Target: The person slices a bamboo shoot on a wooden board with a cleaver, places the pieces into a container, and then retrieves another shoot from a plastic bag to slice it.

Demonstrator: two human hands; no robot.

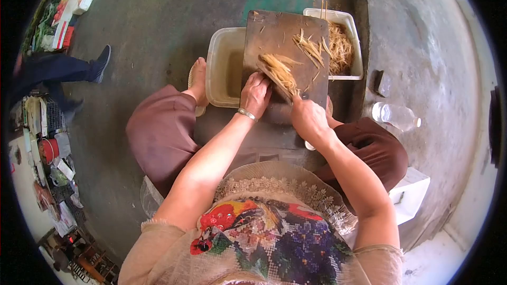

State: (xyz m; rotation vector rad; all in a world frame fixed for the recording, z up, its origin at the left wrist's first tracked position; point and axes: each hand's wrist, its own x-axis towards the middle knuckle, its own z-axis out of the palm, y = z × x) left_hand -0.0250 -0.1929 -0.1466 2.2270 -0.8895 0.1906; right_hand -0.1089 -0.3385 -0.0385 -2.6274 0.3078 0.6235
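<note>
My right hand [311,119] is closed round the handle end of a knife [275,83]. The blade stands on a dark wooden cutting board [259,39] and slants up to the left. Pale yellow shredded strips [282,73] are heaped along the blade's far side. My left hand [256,95], with a bangle at the wrist, lies on the board's left part close to the blade. Its fingers are curled, and what they press on is hidden. More loose strips [309,47] are scattered towards the board's upper right.
Left of the board stands a pale plastic tub [212,68] with murky liquid. A white tub [360,53] at right holds a heap of strips and two thin sticks. A clear plastic bottle [396,116] lies on the floor. Another person's leg [63,68] is at far left, near crates and goods.
</note>
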